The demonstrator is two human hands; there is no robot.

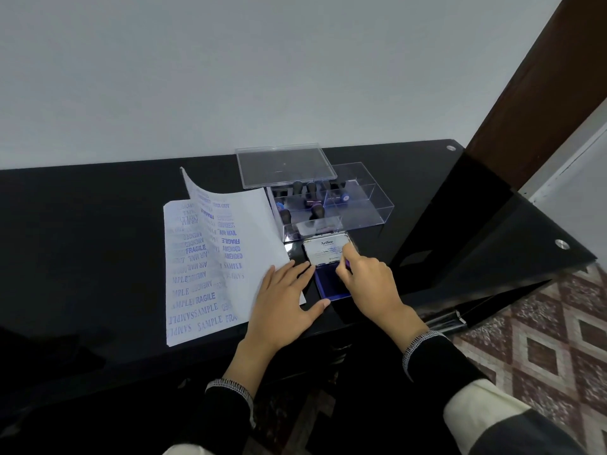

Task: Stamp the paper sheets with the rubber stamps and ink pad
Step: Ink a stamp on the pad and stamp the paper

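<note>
A person is standing at a black glossy tabletop (98,224) that is running along a pale wall (230,60). The left hand (285,300) is lying flat, fingers straight and spread, pressing on the near right corner of the paper sheets (216,257), its thumb reaching toward the ink pad (328,284). The top sheet is curling up at its far edge, and the sheets are carrying many blue prints reading FRAGILE, SAMPLE, AIR MAIL and AMENDED.

The ink pad is sitting just right of the sheets, between the two hands, its dark blue pad showing. Its lid (325,251), printed "Artline", is standing open and tilted back at the far side. The right hand (368,280) is hovering over the right part of the pad with fingers curled, the index finger pointing up against the lid; something small and purplish is showing under the fingers, but whether they are gripping it cannot be told.

Beyond the pad a clear box (358,205) is standing, touching the sheets' far right corner, with several black-handled stamps (312,192) inside its left part. A clear cover (285,165) is lying across the box's far left corner. Both wrists are wearing dark sleeves with pale trim. To the right, a patterned tile floor (542,339) is showing.
</note>
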